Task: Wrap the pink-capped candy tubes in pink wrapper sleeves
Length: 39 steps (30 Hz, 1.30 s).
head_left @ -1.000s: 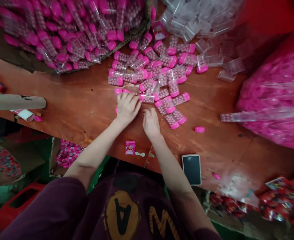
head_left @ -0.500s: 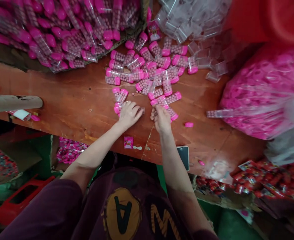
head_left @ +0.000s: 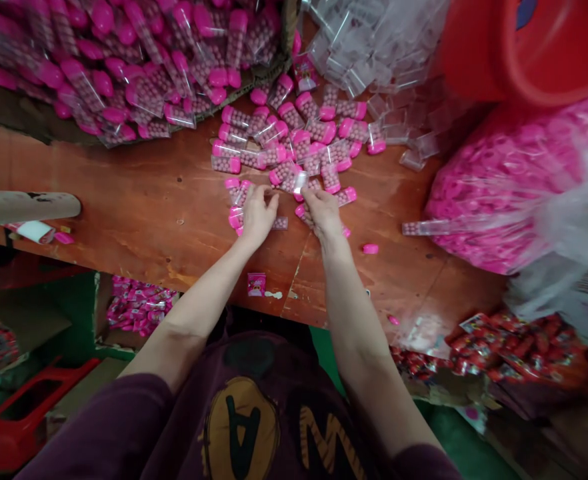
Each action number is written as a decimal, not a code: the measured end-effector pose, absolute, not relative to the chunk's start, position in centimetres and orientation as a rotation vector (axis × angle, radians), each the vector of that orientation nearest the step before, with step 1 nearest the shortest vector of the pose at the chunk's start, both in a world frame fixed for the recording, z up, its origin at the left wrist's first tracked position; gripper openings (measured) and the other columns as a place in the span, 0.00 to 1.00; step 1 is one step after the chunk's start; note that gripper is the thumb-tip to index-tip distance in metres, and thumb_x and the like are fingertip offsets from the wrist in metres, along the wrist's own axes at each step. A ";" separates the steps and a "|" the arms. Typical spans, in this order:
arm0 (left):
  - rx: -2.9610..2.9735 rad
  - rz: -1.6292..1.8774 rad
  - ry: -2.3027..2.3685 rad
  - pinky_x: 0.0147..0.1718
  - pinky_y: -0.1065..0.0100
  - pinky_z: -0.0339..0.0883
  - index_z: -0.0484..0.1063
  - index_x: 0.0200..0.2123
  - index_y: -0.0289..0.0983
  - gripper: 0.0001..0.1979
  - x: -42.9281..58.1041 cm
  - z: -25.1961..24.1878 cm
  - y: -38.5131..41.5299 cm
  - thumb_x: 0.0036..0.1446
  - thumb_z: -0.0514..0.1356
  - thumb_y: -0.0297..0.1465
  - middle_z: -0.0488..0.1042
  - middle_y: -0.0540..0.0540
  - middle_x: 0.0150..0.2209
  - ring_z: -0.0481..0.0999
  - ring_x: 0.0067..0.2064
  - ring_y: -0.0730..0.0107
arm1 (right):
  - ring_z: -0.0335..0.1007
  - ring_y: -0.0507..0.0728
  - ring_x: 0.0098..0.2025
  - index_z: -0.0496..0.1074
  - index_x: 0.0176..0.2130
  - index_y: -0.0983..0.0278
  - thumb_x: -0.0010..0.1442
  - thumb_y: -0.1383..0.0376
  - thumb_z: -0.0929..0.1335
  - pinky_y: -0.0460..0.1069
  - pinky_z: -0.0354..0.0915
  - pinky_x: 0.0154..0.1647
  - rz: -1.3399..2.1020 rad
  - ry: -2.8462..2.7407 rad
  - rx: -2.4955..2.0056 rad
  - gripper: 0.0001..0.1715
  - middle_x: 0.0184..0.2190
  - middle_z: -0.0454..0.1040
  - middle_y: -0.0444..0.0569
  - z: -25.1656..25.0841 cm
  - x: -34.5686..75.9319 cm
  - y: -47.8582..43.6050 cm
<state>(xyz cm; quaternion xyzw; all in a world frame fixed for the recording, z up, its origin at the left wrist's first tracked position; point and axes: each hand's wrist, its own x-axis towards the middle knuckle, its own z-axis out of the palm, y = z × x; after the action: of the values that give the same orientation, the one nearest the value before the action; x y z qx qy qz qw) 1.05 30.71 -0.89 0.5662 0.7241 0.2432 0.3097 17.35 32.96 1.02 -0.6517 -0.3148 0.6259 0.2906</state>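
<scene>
Bead-filled tubes [head_left: 319, 130] on the desk [head_left: 139, 200] look finished, pink-capped; clear tubes [head_left: 409, 137] behind look unfilled. I can't tell whether my left grip [head_left: 259, 217] or right grip [head_left: 323, 212], both beside filled ones, holds any.

I count one left hand [head_left: 259, 217], one right hand [head_left: 325, 215], one red bucket [head_left: 479, 60], one bag of pink caps [head_left: 489, 200], two pink packets [head_left: 257, 285] on the surface [head_left: 149, 207], dozens of bead-filled tubes [head_left: 227, 164].
</scene>
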 end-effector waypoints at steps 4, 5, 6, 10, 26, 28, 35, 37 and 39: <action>1.881 0.496 1.610 0.66 0.43 0.67 0.63 0.70 0.39 0.34 -0.1 1.3 28.5 0.61 0.56 0.18 0.65 0.35 0.72 0.67 0.69 0.46 | 0.47 0.45 0.16 0.67 0.29 0.61 0.63 0.54 0.73 0.43 0.41 0.17 1.855 -0.818 -1.731 0.19 0.16 0.59 0.32 2.9 18.3 30.1; 2.006 0.397 1.499 0.66 0.41 0.66 0.61 0.72 0.40 0.37 -0.3 1.8 28.1 0.60 0.55 0.17 0.61 0.38 0.75 0.65 0.71 0.44 | 0.48 0.45 0.16 0.68 0.28 0.62 0.62 0.55 0.73 0.43 0.42 0.17 1.884 -0.903 -1.740 0.18 0.16 0.59 0.33 3.2 18.4 29.5; 2.103 0.287 1.396 0.65 0.40 0.67 0.62 0.72 0.41 0.38 -0.4 2.1 27.8 0.60 0.54 0.16 0.60 0.39 0.76 0.64 0.70 0.42 | 0.49 0.45 0.17 0.68 0.27 0.62 0.62 0.56 0.73 0.43 0.42 0.17 1.896 -0.996 -1.755 0.18 0.15 0.59 0.33 3.4 18.4 28.9; 2.160 0.030 1.250 0.60 0.43 0.71 0.72 0.64 0.33 0.24 -0.6 2.1 27.0 0.68 0.52 0.21 0.73 0.32 0.65 0.73 0.61 0.43 | 0.50 0.46 0.17 0.69 0.27 0.62 0.65 0.56 0.69 0.44 0.43 0.18 1.892 -1.106 -1.806 0.18 0.15 0.59 0.34 3.3 17.9 27.4; 1.486 0.462 1.293 0.58 0.53 0.75 0.76 0.53 0.33 0.17 0.5 -0.6 26.2 0.61 0.59 0.21 0.81 0.38 0.50 0.81 0.53 0.56 | 0.73 0.64 0.59 0.70 0.65 0.70 0.70 0.77 0.56 0.59 0.71 0.65 1.002 -2.083 -1.934 0.30 0.57 0.74 0.62 5.2 14.6 24.4; 1.446 0.473 1.288 0.57 0.54 0.76 0.76 0.50 0.34 0.15 0.3 -0.8 26.1 0.61 0.59 0.21 0.81 0.39 0.49 0.81 0.52 0.57 | 0.73 0.65 0.60 0.68 0.68 0.71 0.71 0.77 0.56 0.60 0.71 0.65 0.978 -2.183 -1.956 0.32 0.58 0.73 0.63 5.7 14.2 24.3; 1.323 0.499 1.227 0.56 0.51 0.77 0.75 0.44 0.35 0.10 -0.8 -1.4 25.8 0.60 0.61 0.22 0.82 0.42 0.44 0.81 0.49 0.58 | 0.72 0.65 0.59 0.65 0.71 0.72 0.74 0.76 0.54 0.61 0.72 0.64 0.893 -2.397 -1.918 0.32 0.57 0.74 0.65 6.8 13.3 23.8; 1.323 0.483 1.171 0.55 0.48 0.77 0.76 0.44 0.37 0.09 -1.1 -1.3 25.8 0.61 0.60 0.23 0.82 0.44 0.42 0.81 0.47 0.58 | 0.72 0.65 0.59 0.64 0.71 0.72 0.75 0.74 0.54 0.61 0.72 0.64 0.848 -2.404 -1.921 0.31 0.58 0.73 0.64 6.9 13.1 23.4; 1.334 0.453 1.133 0.53 0.46 0.78 0.77 0.43 0.39 0.09 -1.3 -1.0 25.9 0.61 0.60 0.23 0.81 0.46 0.40 0.82 0.45 0.56 | 0.73 0.63 0.58 0.65 0.71 0.70 0.76 0.72 0.55 0.59 0.72 0.64 0.807 -2.381 -1.932 0.31 0.58 0.74 0.62 6.9 12.9 23.0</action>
<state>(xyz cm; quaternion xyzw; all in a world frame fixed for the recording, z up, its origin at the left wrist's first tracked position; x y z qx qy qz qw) -1.30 25.88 -1.03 0.5797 0.4923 0.1967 0.6187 12.94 22.97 6.88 -0.6093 -0.7508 0.2544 -0.0145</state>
